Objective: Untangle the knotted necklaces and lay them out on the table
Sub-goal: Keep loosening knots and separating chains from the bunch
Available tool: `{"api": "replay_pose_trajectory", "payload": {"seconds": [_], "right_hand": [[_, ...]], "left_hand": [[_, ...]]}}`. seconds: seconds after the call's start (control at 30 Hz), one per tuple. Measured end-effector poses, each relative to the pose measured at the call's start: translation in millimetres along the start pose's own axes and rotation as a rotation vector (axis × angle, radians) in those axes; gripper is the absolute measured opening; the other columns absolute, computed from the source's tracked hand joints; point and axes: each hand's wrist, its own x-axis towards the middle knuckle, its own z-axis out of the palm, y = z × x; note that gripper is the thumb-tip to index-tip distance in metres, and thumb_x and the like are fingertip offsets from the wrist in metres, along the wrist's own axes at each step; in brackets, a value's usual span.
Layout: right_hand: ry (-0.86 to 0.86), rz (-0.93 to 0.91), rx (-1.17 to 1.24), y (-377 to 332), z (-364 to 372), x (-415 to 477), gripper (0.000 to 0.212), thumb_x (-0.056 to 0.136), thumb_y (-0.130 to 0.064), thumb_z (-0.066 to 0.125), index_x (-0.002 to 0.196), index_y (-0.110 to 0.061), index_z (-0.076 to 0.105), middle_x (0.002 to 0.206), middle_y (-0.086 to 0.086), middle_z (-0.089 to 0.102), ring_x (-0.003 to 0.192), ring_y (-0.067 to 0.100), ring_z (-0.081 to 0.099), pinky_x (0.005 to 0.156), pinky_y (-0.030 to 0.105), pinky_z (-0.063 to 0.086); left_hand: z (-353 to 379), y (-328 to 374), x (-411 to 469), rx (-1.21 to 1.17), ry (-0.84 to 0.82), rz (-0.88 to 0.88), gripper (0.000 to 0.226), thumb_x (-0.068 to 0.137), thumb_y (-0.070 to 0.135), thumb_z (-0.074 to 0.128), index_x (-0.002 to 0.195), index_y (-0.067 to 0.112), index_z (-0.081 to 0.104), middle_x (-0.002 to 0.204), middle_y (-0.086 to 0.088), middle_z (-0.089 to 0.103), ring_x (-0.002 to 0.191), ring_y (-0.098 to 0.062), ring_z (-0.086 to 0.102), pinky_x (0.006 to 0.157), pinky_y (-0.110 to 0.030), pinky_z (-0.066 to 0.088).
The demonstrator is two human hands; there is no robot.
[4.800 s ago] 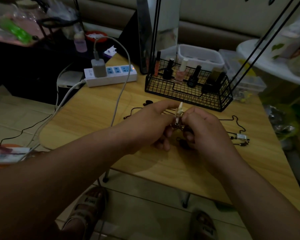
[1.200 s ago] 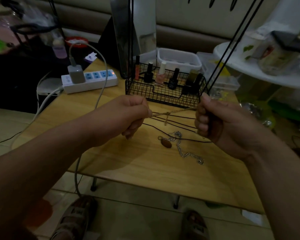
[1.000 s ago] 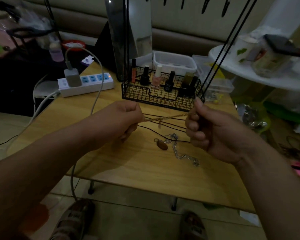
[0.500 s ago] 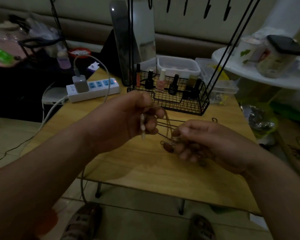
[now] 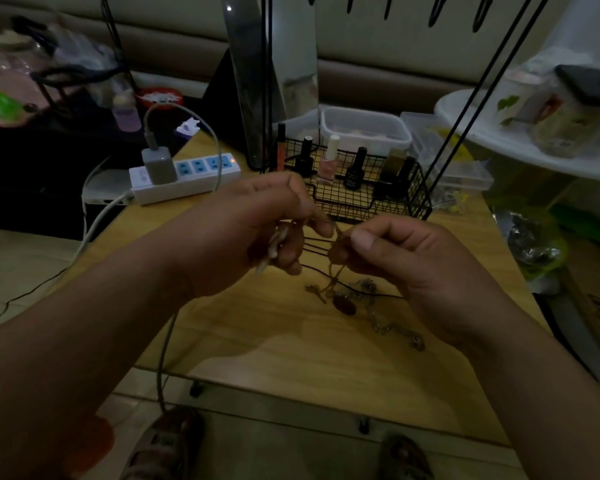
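1. My left hand (image 5: 257,230) is curled, with thumb and forefinger pinching the tan cord (image 5: 332,279) above the counter (image 5: 291,368); a pale pendant (image 5: 273,244) sticks out from under its fingers, and I judge it hard, light and a poor thing to pull by
2. Between the hands the tan cord runs short, then drops in a loop toward the counter; it looks soft, limp and nearly weightless, so I'd take hold right beside the knot and tease it apart, since a hard tug would likely tighten it
3. Thin black cords (image 5: 312,244) pass behind that loop, low over the counter; I can't tell whether they're caught in the same tangle
4. My right hand (image 5: 413,261) is curled too, with thumb and fingertip nipping the cord's other side, close to the left hand but not touching it
5. Below the right hand a brown oval pendant (image 5: 347,305) and a metal chain (image 5: 383,323) lie on the counter, and the cord's low end hangs just beside them; I expect the chain to be heavier, slippery and prone to kinking, so I'd lift it by a short run of links near any snag
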Motion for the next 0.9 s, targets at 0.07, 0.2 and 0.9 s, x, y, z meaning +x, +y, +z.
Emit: {"api": "replay_pose_trajectory", "payload": {"seconds": [0.07, 0.2, 0.9], "right_hand": [[0.000, 0.000, 0.054, 0, -1, -1, 0.011, 0.092, -0.026, 0.068, 0.089, -0.019, 0.075, 0.103, 0.011, 0.079, 0.107, 0.030, 0.072, 0.105, 0.053, 0.051], [-0.025, 0.032, 0.211, 0, 2, 1, 0.016, 0.089, -0.020, 0.062, 0.076, -0.023, 0.071, 0.096, 0.016, 0.078, 0.105, 0.037, 0.073, 0.100, 0.049, 0.055], [0.030, 0.014, 0.017, -13, 8, -4, 0.022, 0.081, -0.034, 0.071, 0.093, -0.016, 0.078, 0.057, 0.006, 0.038, 0.048, 0.016, 0.027, 0.046, 0.028, 0.023]], "left_hand": [[-5, 0, -2, 0.025, 0.009, -0.004, 0.010, 0.091, 0.018, 0.056, 0.082, 0.016, 0.060, 0.098, -0.010, 0.069, 0.064, -0.020, 0.056, 0.065, -0.035, 0.055], [-5, -1, -6, 0.150, 0.066, -0.017, 0.016, 0.102, 0.015, 0.058, 0.085, 0.013, 0.059, 0.085, -0.012, 0.063, 0.069, -0.024, 0.056, 0.069, -0.036, 0.056], [7, -1, -11, 0.275, -0.025, -0.051, 0.027, 0.085, 0.034, 0.067, 0.100, 0.011, 0.068, 0.058, 0.006, 0.050, 0.054, -0.010, 0.048, 0.087, -0.037, 0.062]]}}
